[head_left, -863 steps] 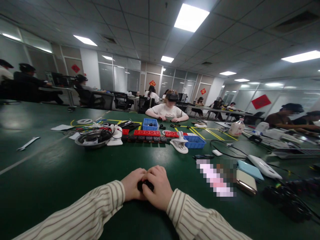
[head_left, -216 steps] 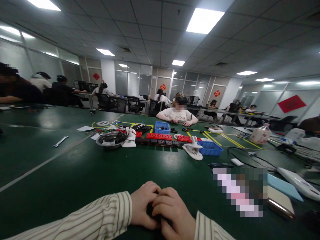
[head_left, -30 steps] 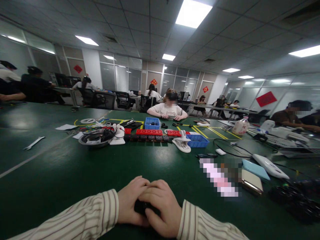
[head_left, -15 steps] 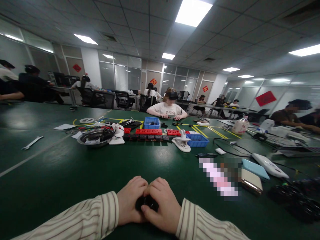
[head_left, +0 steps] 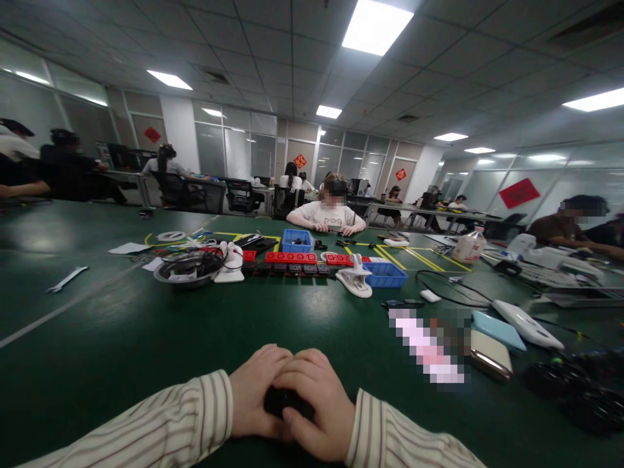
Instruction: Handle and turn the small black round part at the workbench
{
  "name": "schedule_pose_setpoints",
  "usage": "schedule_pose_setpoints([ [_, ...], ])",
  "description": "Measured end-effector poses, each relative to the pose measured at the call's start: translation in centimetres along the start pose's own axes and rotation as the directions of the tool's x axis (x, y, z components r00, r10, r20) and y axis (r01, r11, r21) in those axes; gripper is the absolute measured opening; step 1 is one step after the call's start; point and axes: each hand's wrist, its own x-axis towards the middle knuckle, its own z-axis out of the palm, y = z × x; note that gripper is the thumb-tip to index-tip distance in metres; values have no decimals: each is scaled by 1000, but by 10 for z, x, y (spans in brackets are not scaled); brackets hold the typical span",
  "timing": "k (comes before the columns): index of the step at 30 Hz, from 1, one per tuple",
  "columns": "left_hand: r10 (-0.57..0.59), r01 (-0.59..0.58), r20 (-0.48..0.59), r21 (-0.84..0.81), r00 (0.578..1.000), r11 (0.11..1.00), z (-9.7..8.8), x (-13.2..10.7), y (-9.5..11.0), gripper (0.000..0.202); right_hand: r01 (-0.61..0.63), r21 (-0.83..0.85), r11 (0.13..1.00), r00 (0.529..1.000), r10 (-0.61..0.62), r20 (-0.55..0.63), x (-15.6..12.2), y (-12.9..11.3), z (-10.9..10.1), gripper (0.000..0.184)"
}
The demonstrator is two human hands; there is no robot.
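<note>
Close in front of me, my left hand (head_left: 254, 395) and my right hand (head_left: 322, 404) are wrapped around a small dark black object (head_left: 286, 400). Its surface looks smooth and rounded, but my fingers cover most of it, so its kind cannot be made out. The fingers of both hands meet on its far side, the right ones lapping over the left. My right thumb presses along its near side. Both hands are low over the green table (head_left: 195, 344), near its front edge.
Mid-table are a metal bowl (head_left: 170, 278) of cables, red and black socket strips (head_left: 291, 258), a white clip stand (head_left: 355, 279) and blue bins (head_left: 387, 275). A wrench (head_left: 68, 279) lies left; a beige power-bank-like block (head_left: 490, 354) lies right. A person (head_left: 327, 214) sits opposite.
My right hand has shifted slightly to the right, and its thumb has moved over the black object. Both hands stay around it. The view has moved only a little.
</note>
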Motion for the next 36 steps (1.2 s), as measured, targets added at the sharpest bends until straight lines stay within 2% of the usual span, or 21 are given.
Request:
schedule_pose_setpoints([
  [4, -62, 64, -50, 33, 997, 997, -3, -2, 9, 67, -209, -37, 977, 975, 205, -89, -4, 5, 6, 35],
  [7, -66, 70, -58, 75, 996, 995, -4, -2, 15, 51, -302, -90, 949, 952, 296, -76, -4, 9, 11, 41],
  [9, -73, 75, -33, 60, 997, 995, -4, -2, 15, 39, -315, -121, 941, 949, 312, -46, -4, 10, 13, 35],
  [13, -44, 46, 44, -34, 998, 998, -5, 1, 5, 32, -233, -91, 968, 973, 232, -14, -2, 8, 10, 10],
  [16, 10, -1, 96, -91, 995, 996, -4, 4, -4, 25, -88, -28, 996, 996, 88, 10, 0, 4, 7, 18],
  [18, 39, -30, 94, -98, 995, 995, -3, 4, -6, 24, -11, 2, 1000, 999, 11, 32, 1, 2, 5, 19],
  [20, 35, -28, 76, -91, 996, 995, -3, 4, -5, 30, 31, 20, 999, 999, -32, 39, 1, 0, 4, 22],
  [23, -1, 4, 43, -58, 999, 998, -5, 2, 0, 49, 49, 39, 998, 999, -49, -16, 0, 0, 4, 28],
  [26, -75, 75, -8, -33, 997, 997, -6, 0, 8, 54, -100, 15, 995, 992, 101, -72, -3, 2, 6, 26],
  [28, -144, 143, -42, -22, 989, 989, -5, -1, 14, 52, -257, -14, 966, 963, 255, -86, -4, 4, 7, 21],
  [30, -177, 177, -52, -16, 983, 984, -4, -1, 19, 49, -359, -35, 933, 931, 355, -81, -5, 6, 8, 17],
  [32, -168, 167, -41, -20, 985, 986, -3, -1, 22, 44, -389, -60, 919, 921, 387, -50, -4, 7, 9, 15],
  [36, -135, 135, 2, -43, 991, 990, -4, 1, 15, 31, -358, -121, 926, 933, 360, -3, -2, 7, 11, 18],
])
